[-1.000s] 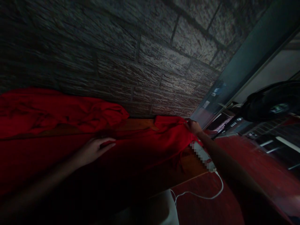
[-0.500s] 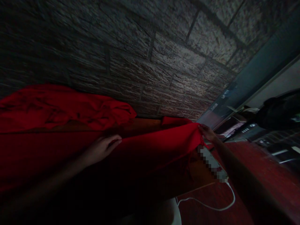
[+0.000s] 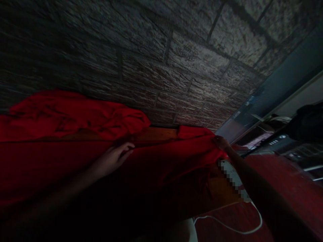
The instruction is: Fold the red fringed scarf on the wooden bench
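A long red cloth lies across the wooden table, its near part lost in deep shadow. My left hand is at the cloth's far edge, thumb and fingers pinched on it. At the right end, my right hand grips the cloth's corner, where loose threads hang below. The stretch between my hands lies low and slightly creased. Behind my left hand, a second red cloth is heaped in folds along the wall.
A rough stone-block wall rises behind the table. Near my right forearm lies a pale, partly pixelated device with a white cable. The red floor and a dark appliance are to the right.
The right end of the red cloth has dropped from a raised, taut span to lie lower. My right hand still grips its corner. The view has shifted slightly.
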A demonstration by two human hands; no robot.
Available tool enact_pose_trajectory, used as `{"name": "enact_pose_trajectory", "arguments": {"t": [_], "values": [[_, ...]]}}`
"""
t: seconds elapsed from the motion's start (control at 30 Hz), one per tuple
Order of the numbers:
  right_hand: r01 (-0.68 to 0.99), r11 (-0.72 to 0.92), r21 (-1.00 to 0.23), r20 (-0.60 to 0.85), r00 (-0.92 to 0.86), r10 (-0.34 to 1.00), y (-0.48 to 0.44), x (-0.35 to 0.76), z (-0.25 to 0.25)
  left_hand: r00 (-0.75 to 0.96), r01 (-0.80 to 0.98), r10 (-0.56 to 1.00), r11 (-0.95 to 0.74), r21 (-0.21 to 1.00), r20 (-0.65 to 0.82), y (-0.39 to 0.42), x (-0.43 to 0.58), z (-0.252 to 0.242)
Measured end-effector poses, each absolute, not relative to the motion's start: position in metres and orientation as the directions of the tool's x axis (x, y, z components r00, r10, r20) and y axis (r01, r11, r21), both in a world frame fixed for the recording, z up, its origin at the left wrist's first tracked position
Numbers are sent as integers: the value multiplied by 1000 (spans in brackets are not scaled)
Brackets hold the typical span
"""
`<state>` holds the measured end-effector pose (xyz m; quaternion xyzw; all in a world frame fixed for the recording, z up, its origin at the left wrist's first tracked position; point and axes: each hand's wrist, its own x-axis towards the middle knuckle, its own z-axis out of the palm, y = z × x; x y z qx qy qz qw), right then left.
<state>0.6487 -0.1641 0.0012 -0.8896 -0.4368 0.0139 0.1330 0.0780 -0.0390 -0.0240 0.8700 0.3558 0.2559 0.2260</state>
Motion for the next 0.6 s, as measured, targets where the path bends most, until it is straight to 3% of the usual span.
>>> {"name": "enact_pose_trajectory", "arguments": {"t": [0.23, 0.4, 0.6], "values": [[759, -557, -337, 118, 621, 775, -198, 639, -8, 639, 545, 741, -626, 557, 208, -41, 77, -29], [707, -638, -305, 46, 680, 732, -196, 641, -12, 664, 540, 723, -640, 547, 190, -40, 78, -30], [713, -616, -335, 111, 679, 725, -185, 643, -6, 686, 513, 698, -664, 544, 205, -38, 75, -33]]}}
